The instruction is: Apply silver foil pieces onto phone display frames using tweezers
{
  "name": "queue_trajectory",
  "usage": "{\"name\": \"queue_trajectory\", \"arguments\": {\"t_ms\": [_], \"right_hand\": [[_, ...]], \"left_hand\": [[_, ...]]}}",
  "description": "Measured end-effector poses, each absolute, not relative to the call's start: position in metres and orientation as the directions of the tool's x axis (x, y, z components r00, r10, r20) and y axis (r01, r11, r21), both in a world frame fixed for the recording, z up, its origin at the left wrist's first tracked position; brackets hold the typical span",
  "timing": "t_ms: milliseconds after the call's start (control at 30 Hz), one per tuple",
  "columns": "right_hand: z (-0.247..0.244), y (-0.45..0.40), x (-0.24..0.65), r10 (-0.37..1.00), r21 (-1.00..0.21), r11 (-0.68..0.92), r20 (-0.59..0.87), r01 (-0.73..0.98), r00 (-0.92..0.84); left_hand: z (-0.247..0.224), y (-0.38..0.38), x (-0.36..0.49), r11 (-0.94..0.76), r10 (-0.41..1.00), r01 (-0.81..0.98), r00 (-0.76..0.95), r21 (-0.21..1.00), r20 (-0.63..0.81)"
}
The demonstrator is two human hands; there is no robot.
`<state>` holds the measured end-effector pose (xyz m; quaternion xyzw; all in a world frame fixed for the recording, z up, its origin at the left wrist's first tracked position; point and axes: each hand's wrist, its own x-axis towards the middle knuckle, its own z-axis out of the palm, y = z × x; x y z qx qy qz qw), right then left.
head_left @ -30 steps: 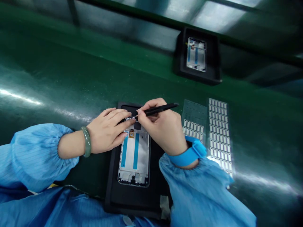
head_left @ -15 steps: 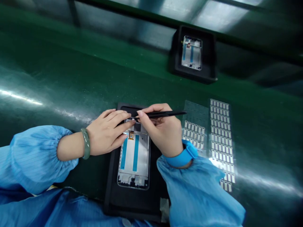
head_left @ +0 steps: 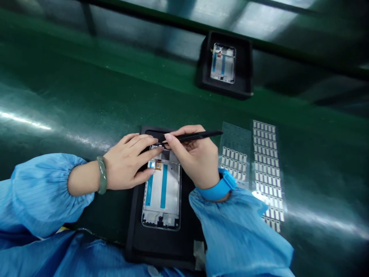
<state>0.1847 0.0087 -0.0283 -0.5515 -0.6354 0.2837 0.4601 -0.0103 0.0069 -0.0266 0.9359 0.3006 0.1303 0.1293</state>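
A phone frame (head_left: 170, 192) with blue strips and a small gold flex part lies in a black tray (head_left: 161, 246) in front of me. My left hand (head_left: 128, 161) rests on its upper left part with the fingers spread, holding nothing. My right hand (head_left: 197, 154) is closed round black tweezers (head_left: 198, 135), whose tip is at the top edge of the frame, close to my left fingertips. What the tip touches is too small to make out.
A second black tray (head_left: 245, 73) at the back holds another phone frame (head_left: 229, 69). Two clear sheets with rows of small pale pieces lie on the right, a partly filled one (head_left: 235, 157) and a fuller one (head_left: 266, 161).
The view has shifted a little, so the back tray and sheets appear further left. My right hand and the tweezers have tilted slightly; both hands keep nearly the same place on the frame.
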Motion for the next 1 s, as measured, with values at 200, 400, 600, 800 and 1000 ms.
{"name": "queue_trajectory", "arguments": {"t_ms": [200,400,600,800,1000], "right_hand": [[-0.028,0.008,0.185,0.955,-0.858,0.237,0.291,0.456,0.053],[-0.027,0.008,0.183,0.951,-0.829,0.255,0.307,0.498,0.024],[-0.029,0.009,0.183,0.944,-0.807,0.292,0.329,0.514,-0.02],[-0.03,0.011,0.182,0.921,-0.918,0.269,0.334,0.292,0.2],[0.006,-0.006,0.192,0.8,-0.895,0.373,0.444,0.245,0.404]], "left_hand": [[-0.029,0.007,-0.011,-0.777,0.604,0.523,0.777,0.349,0.179],[-0.032,0.008,-0.011,-0.773,0.611,0.525,0.767,0.357,0.195],[-0.033,0.01,-0.011,-0.781,0.602,0.52,0.773,0.345,0.198],[-0.035,0.01,-0.012,-0.766,0.617,0.531,0.766,0.362,0.183],[-0.024,-0.01,0.004,-0.804,0.576,0.465,0.765,0.371,0.289]]}}
